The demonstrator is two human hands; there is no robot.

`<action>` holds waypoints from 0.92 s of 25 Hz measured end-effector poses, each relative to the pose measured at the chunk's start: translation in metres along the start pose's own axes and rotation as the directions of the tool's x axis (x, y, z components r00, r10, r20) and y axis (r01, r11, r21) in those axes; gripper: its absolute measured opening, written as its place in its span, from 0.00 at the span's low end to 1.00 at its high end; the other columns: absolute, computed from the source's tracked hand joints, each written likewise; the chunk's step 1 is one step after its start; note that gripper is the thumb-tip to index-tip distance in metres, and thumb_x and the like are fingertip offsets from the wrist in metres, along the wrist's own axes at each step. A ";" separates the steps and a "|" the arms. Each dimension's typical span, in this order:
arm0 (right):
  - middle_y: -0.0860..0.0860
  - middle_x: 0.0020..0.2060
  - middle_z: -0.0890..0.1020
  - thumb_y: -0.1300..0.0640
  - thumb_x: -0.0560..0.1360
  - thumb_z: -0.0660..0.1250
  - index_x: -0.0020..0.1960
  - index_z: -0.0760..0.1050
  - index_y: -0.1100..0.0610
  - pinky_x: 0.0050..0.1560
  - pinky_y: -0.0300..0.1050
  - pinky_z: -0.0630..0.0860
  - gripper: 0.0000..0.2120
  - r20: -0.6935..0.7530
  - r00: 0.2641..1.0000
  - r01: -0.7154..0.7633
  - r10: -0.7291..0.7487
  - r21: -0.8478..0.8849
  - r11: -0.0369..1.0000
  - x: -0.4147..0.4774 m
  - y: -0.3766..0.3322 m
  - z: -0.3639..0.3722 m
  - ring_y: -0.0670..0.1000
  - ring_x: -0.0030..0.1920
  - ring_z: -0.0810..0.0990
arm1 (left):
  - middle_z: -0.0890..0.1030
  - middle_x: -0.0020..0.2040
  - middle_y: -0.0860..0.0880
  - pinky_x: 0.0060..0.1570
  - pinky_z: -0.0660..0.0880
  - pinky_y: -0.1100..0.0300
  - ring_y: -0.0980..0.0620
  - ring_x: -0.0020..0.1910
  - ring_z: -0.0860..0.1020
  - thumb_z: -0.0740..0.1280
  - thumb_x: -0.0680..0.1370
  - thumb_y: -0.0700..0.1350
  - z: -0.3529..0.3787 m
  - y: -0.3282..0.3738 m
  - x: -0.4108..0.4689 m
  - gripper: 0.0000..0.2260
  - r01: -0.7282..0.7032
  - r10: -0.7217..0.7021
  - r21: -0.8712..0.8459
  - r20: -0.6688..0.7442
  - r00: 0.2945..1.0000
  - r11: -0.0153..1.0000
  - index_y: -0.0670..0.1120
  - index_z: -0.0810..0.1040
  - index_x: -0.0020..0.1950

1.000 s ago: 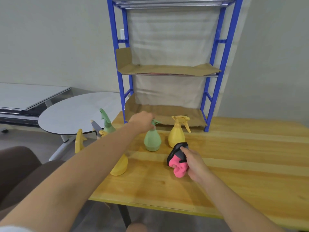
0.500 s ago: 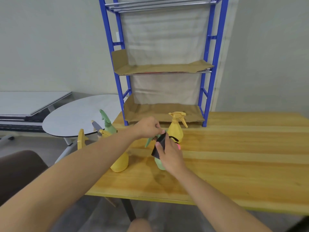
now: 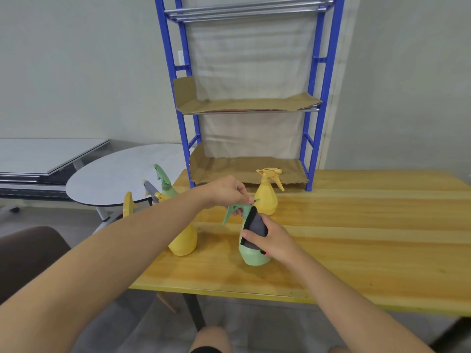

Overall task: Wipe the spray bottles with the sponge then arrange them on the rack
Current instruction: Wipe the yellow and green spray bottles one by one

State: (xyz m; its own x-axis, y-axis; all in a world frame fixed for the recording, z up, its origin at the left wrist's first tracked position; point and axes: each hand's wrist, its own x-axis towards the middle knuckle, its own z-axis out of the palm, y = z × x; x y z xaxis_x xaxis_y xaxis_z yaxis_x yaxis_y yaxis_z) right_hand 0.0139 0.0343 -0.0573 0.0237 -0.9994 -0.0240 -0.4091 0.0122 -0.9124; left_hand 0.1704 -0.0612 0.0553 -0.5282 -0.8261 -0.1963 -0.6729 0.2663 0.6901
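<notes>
A green spray bottle (image 3: 252, 254) stands on the wooden table (image 3: 356, 238) near its front edge. My left hand (image 3: 226, 191) grips its trigger head from above. My right hand (image 3: 274, 240) holds a sponge (image 3: 253, 226), dark side out with a pink edge showing, pressed against the bottle's neck and shoulder. A yellow spray bottle (image 3: 267, 194) stands behind it in front of the blue rack (image 3: 312, 98). Another yellow bottle (image 3: 183, 242) sits at the table's left edge, partly hidden by my left forearm. A second green bottle (image 3: 164, 180) stands further left.
The rack has cardboard-lined shelves (image 3: 247, 104), both bare. More sprayer heads, one grey (image 3: 150, 188) and one yellow (image 3: 128, 203), show at the table's left corner. A round grey table (image 3: 114, 174) and a dark chair (image 3: 28, 253) are to the left.
My left hand drew the green bottle toward me, away from the yellow one. My right hand brought the sponge up against it and now slides it along the bottle's neck.
</notes>
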 end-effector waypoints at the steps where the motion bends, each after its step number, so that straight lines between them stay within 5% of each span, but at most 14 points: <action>1: 0.41 0.53 0.82 0.38 0.71 0.73 0.66 0.70 0.41 0.40 0.39 0.79 0.26 0.047 0.999 -0.027 0.025 0.046 0.999 -0.003 0.002 -0.005 0.46 0.52 0.83 | 0.87 0.43 0.43 0.43 0.84 0.57 0.50 0.40 0.87 0.72 0.79 0.49 -0.002 0.001 0.000 0.12 0.002 -0.002 -0.019 0.012 1.000 1.000 0.39 0.82 0.51; 5: 0.48 0.55 0.84 0.36 0.68 0.75 0.67 0.70 0.36 0.56 0.63 0.79 0.29 0.111 0.993 -0.072 0.051 0.194 0.978 -0.007 0.016 -0.014 0.66 0.58 0.79 | 0.87 0.45 0.44 0.40 0.81 0.61 0.51 0.39 0.86 0.71 0.80 0.50 -0.011 0.004 -0.001 0.12 -0.012 0.013 -0.072 0.007 1.000 0.997 0.41 0.82 0.51; 7: 0.49 0.56 0.83 0.36 0.68 0.75 0.68 0.70 0.37 0.58 0.64 0.78 0.30 0.090 0.995 -0.053 0.032 0.241 0.969 -0.008 0.017 -0.016 0.66 0.60 0.78 | 0.87 0.45 0.44 0.41 0.82 0.59 0.49 0.41 0.87 0.71 0.80 0.49 -0.016 0.005 0.000 0.12 -0.019 0.018 -0.111 -0.006 1.000 0.994 0.40 0.82 0.52; 11: 0.50 0.58 0.83 0.42 0.68 0.74 0.72 0.70 0.49 0.50 0.44 0.80 0.35 0.044 0.999 -0.044 0.027 0.454 0.890 -0.010 0.016 -0.019 0.50 0.55 0.83 | 0.87 0.48 0.43 0.43 0.83 0.58 0.47 0.45 0.87 0.71 0.79 0.49 -0.027 0.003 0.001 0.15 -0.022 0.015 -0.213 -0.035 0.999 0.977 0.37 0.81 0.57; 13: 0.55 0.60 0.83 0.47 0.70 0.73 0.71 0.71 0.51 0.59 0.55 0.80 0.31 0.074 0.994 -0.106 0.077 0.636 0.764 -0.008 0.020 -0.017 0.57 0.60 0.82 | 0.87 0.48 0.42 0.41 0.82 0.61 0.49 0.43 0.87 0.71 0.80 0.48 -0.030 0.001 0.001 0.15 -0.028 0.018 -0.261 -0.040 0.999 0.965 0.37 0.80 0.58; 16: 0.61 0.67 0.78 0.51 0.76 0.70 0.71 0.71 0.54 0.69 0.70 0.69 0.25 0.210 0.975 -0.221 0.074 0.868 0.444 -0.009 0.021 -0.009 0.65 0.68 0.75 | 0.87 0.49 0.42 0.44 0.83 0.58 0.47 0.45 0.87 0.71 0.80 0.48 -0.031 -0.001 0.002 0.15 -0.051 0.033 -0.281 -0.066 0.997 0.958 0.38 0.81 0.58; 19: 0.67 0.67 0.73 0.48 0.79 0.68 0.71 0.70 0.60 0.70 0.71 0.66 0.26 0.265 0.962 -0.273 0.069 0.949 0.155 -0.011 0.015 -0.002 0.66 0.71 0.70 | 0.86 0.50 0.41 0.47 0.84 0.56 0.46 0.46 0.87 0.71 0.80 0.49 -0.030 -0.002 0.003 0.14 -0.091 0.058 -0.290 -0.122 0.991 0.953 0.39 0.81 0.57; 23: 0.67 0.70 0.71 0.49 0.77 0.72 0.71 0.69 0.60 0.66 0.67 0.73 0.28 0.221 0.969 -0.226 0.108 0.973 0.039 -0.010 0.007 -0.001 0.66 0.72 0.69 | 0.86 0.51 0.46 0.49 0.84 0.56 0.51 0.46 0.87 0.69 0.80 0.51 -0.027 0.003 0.000 0.12 -0.182 0.149 -0.173 -0.191 0.970 0.968 0.43 0.81 0.55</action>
State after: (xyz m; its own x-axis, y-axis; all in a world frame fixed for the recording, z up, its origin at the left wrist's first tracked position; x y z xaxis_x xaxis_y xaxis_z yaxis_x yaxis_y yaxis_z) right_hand 0.0104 0.0444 -0.0627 0.1803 -0.9605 -0.2118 0.8667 0.2569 -0.4275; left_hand 0.1829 -0.0738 0.0763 -0.5139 -0.8567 0.0448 -0.4654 0.3223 0.8243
